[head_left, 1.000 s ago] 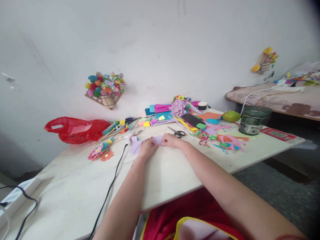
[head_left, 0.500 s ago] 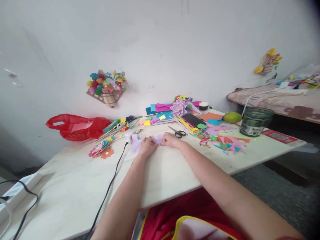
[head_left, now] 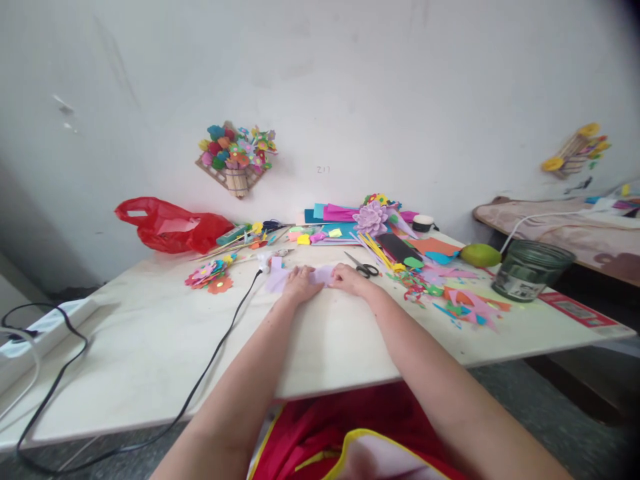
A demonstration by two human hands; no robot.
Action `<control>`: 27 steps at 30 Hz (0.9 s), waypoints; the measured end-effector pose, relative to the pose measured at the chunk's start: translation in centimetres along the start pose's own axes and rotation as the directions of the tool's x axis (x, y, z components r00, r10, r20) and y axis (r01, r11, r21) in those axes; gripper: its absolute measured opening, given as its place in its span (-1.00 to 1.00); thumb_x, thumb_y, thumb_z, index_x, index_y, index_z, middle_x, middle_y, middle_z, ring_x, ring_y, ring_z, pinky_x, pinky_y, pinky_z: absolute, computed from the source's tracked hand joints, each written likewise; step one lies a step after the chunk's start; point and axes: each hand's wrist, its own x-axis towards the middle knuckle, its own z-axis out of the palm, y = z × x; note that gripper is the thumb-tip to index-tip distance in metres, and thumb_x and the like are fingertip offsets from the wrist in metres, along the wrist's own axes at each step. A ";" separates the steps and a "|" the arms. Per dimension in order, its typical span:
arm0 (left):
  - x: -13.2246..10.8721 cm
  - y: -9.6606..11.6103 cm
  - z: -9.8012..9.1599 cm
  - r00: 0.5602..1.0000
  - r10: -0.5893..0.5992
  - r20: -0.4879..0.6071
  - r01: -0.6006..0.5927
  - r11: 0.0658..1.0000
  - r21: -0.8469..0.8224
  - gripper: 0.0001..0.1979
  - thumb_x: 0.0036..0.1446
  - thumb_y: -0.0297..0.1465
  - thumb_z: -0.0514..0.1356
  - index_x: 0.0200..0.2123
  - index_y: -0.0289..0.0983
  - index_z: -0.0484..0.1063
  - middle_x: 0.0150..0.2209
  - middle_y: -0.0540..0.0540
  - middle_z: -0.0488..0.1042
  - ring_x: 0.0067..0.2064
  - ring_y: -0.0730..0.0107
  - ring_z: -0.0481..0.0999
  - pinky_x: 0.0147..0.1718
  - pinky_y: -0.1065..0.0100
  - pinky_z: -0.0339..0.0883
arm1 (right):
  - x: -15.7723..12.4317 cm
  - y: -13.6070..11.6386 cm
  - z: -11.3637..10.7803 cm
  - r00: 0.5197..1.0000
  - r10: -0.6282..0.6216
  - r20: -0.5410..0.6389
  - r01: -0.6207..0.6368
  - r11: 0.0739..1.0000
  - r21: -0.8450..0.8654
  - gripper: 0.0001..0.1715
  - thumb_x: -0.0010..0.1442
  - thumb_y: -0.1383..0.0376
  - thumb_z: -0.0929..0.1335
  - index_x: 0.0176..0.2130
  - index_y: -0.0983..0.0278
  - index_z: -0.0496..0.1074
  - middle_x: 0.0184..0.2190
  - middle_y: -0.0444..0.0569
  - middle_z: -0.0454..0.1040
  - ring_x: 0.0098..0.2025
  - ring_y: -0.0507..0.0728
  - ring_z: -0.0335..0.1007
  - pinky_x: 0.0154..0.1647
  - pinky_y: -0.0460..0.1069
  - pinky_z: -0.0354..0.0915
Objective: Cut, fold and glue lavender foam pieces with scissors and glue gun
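Note:
Both my hands rest on a pale lilac sheet [head_left: 278, 279] lying flat on the white table [head_left: 150, 347]. My left hand [head_left: 301, 285] presses on the sheet with its fingers curled down. My right hand [head_left: 349, 279] pinches the sheet's right edge, fingers closed on it. Black-handled scissors [head_left: 364, 266] lie just beyond my right hand. A white glue gun [head_left: 264, 261] with a black cord [head_left: 220, 347] lies just left of the sheet.
Coloured foam sheets [head_left: 333, 217], a lilac flower [head_left: 371, 217], yellow sticks and cut scraps [head_left: 450, 293] crowd the far right. A green fruit [head_left: 480, 255] and glass jar [head_left: 530, 269] stand at right. Small flowers [head_left: 210, 277] and a red bag [head_left: 170, 227] lie at left.
My hands stay on the lilac sheet with hardly any movement. The view has swung left and down, so everything sits further right in the picture.

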 end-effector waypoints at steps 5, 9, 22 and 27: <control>-0.1 0.2 -0.1 1.000 -0.011 0.010 0.010 1.000 0.014 -0.42 -0.04 -0.10 0.05 0.06 -0.16 0.13 0.16 -0.10 0.16 0.26 0.18 -0.11 0.14 0.21 -0.09 | 0.0 1.1 0.0 1.000 -0.015 0.008 0.015 0.998 0.067 -0.80 -0.10 0.32 0.38 -0.64 0.33 0.33 -0.35 -0.02 0.40 -0.37 0.03 0.31 -0.34 -0.11 0.22; -0.2 0.3 -0.1 1.000 0.001 0.020 -0.001 1.000 0.027 -0.40 -0.04 -0.10 0.03 0.08 -0.18 0.12 0.17 -0.08 0.14 0.26 0.15 -0.12 0.15 0.21 -0.11 | -0.3 1.8 -0.5 0.999 -0.029 0.041 0.026 0.996 0.082 -0.80 -0.10 0.32 0.38 -0.65 0.32 0.31 -0.34 -0.03 0.39 -0.38 0.02 0.29 -0.33 -0.09 0.22; 0.3 0.1 0.7 1.000 -0.005 0.029 0.003 0.995 0.096 -0.20 -0.10 0.15 -0.07 0.15 -0.16 0.03 0.25 -0.08 -0.04 0.26 0.13 -0.17 0.17 0.12 -0.23 | -0.7 1.9 -1.7 0.996 -0.054 0.067 0.056 0.998 -0.025 -0.84 -0.08 0.30 0.39 -0.60 0.30 0.37 -0.30 -0.08 0.40 -0.24 0.05 0.28 -0.15 -0.01 0.20; 0.7 0.5 0.5 0.997 -0.037 0.062 0.031 0.994 0.103 -0.22 -0.10 0.12 -0.05 0.15 -0.15 0.05 0.26 -0.08 -0.08 0.26 0.11 -0.18 0.16 0.06 -0.26 | -1.1 2.3 -2.4 0.992 -0.069 0.108 0.059 0.995 0.085 -0.88 -0.04 0.39 0.34 -0.58 0.32 0.37 -0.30 -0.05 0.40 -0.27 0.04 0.31 -0.18 -0.03 0.23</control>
